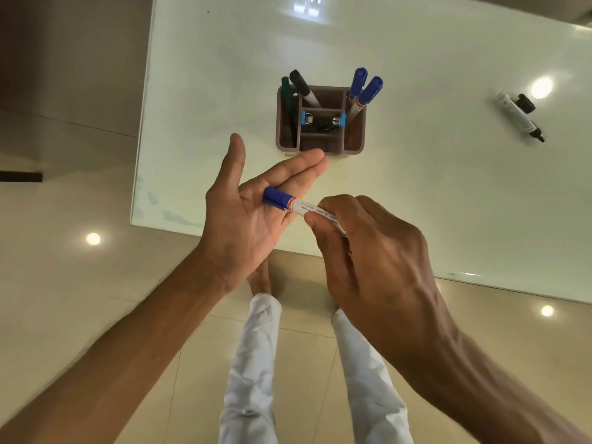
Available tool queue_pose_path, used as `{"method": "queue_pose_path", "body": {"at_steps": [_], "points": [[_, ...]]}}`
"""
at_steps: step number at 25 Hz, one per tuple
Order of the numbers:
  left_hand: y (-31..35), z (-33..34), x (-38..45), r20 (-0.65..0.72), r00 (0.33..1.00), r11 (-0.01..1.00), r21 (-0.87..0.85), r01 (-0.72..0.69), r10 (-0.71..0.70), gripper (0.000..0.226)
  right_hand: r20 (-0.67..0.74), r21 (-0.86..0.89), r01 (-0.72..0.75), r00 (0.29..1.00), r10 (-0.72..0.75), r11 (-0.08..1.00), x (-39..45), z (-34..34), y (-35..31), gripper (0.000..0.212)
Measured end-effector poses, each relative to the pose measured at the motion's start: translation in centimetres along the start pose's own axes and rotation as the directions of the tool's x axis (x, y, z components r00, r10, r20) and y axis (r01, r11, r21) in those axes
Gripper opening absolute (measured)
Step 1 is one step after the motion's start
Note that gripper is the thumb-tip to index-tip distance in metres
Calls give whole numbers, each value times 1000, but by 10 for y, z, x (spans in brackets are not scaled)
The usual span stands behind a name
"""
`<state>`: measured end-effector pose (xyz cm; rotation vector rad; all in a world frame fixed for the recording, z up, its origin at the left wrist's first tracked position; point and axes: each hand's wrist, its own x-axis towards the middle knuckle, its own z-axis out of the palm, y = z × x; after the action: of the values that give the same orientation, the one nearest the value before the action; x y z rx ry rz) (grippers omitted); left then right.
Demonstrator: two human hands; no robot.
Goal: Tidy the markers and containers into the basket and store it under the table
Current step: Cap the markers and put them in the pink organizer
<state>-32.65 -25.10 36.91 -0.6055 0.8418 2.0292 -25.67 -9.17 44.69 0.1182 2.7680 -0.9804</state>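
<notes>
Because the left hand (246,216) lies spread, palm up, fingers straight and thumb raised away, nothing on that side actually clamps the blue marker (301,209); its blue cap only rests across the base of the fingers, so I judge the cap end could roll off the palm and drop toward the floor if the other hand loosens. Moving right, the marker's white barrel runs from that open palm straight into the right hand (368,251), whose thumb and curled fingers pinch it near the middle, the rear end hidden under the knuckles. That pinch is the sole real hold, and a hurried pass forward could knock the brown organizer (355,145), which stands just beyond the left fingertips on the glass table (448,203) and already carries tall markers leaning outward; a nudge might tip them or the whole holder. Farther right, well apart from both hands, an uncapped black marker (519,115) lies flat with its cap beside it; its bare tip could smear the glass if swept up carelessly. No basket is in sight.
</notes>
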Motion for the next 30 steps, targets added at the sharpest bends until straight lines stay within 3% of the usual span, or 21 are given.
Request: {"method": "queue_pose_path", "body": {"at_steps": [6,9,11,12,14,15,17,19,22,28,30], "points": [[10,15,17,76,996,999,35,40,-42,89,-62,-72,-40,997,35,997,-1,-1,-7,33],[9,28,20,-3,1000,992,122,28,-28,84,194,-84,-167,964,180,982,7,-5,12,42],[4,37,24,-110,987,915,397,-66,119,74,355,-95,-231,901,249,968,16,-5,28,49],[2,39,26,-187,944,818,562,-124,271,67,389,-70,-255,883,262,964,22,-5,37,49],[6,36,31,-341,742,662,728,-180,577,52,344,46,-378,875,341,925,37,-7,55,41],[12,30,35,-404,652,655,731,-192,642,45,291,148,-465,864,411,873,46,-10,63,35],[26,14,42,-479,594,688,703,-181,646,37,173,330,-538,842,510,776,65,-18,77,18],[32,-4,47,-494,623,691,715,-107,607,31,0,350,-478,860,510,806,83,-25,87,7],[31,-21,50,-502,653,702,709,-66,568,27,-158,250,-403,880,448,880,106,-23,94,18],[24,-31,55,-522,690,736,677,-23,501,32,6,116,-444,895,446,889,135,9,102,14],[21,-33,55,-521,710,733,680,10,474,33,4,114,-432,901,435,895,140,15,104,12]]}}
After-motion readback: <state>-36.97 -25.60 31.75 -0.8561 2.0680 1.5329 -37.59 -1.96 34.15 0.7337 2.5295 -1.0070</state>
